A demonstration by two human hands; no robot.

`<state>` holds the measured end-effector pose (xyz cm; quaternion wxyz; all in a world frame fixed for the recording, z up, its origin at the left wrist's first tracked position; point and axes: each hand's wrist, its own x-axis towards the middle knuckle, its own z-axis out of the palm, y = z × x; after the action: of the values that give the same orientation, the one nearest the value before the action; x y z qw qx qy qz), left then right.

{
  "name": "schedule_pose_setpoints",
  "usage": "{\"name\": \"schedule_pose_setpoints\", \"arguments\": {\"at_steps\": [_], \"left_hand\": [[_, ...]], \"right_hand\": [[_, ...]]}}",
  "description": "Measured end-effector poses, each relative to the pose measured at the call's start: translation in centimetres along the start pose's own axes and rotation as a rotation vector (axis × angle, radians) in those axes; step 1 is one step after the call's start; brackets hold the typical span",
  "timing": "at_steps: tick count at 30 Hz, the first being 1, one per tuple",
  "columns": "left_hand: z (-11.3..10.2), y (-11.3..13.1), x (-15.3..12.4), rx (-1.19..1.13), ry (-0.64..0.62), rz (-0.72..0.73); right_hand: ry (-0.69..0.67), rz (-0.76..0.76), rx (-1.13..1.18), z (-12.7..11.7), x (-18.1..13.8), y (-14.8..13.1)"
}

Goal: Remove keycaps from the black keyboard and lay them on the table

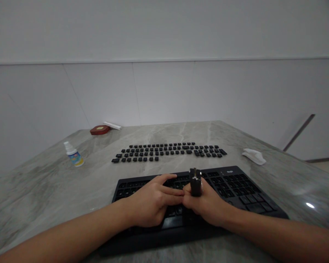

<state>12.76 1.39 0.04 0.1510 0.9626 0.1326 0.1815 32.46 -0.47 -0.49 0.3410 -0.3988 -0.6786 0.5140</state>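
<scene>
A black keyboard lies in front of me, many of its keycaps off and the sockets bare. My left hand rests across its middle, fingers stretched out and a little apart, the fingertips meeting my right hand. My right hand is closed around a small black tool with a shiny metal end, which stands upright above the fist; its exact kind is unclear. Whatever lies under the touching fingertips is hidden. Beyond the keyboard, removed keycaps are laid out in rows on the marble-look table.
On the left stands a small spray bottle. At the far left edge lie a dark red case and a white flat strip. A crumpled white tissue lies on the right. A pale wall rises behind the table.
</scene>
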Motion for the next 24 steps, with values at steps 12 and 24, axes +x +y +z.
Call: {"name": "schedule_pose_setpoints", "arguments": {"at_steps": [12,24], "left_hand": [[-0.1,0.2,0.1,-0.007,0.006,-0.029],[0.3,0.2,-0.6,-0.026,0.227,-0.115]], "right_hand": [[0.043,-0.013,0.09,-0.3,-0.4,-0.6],[0.292,0.008,0.247,-0.9,0.0,1.0]]}}
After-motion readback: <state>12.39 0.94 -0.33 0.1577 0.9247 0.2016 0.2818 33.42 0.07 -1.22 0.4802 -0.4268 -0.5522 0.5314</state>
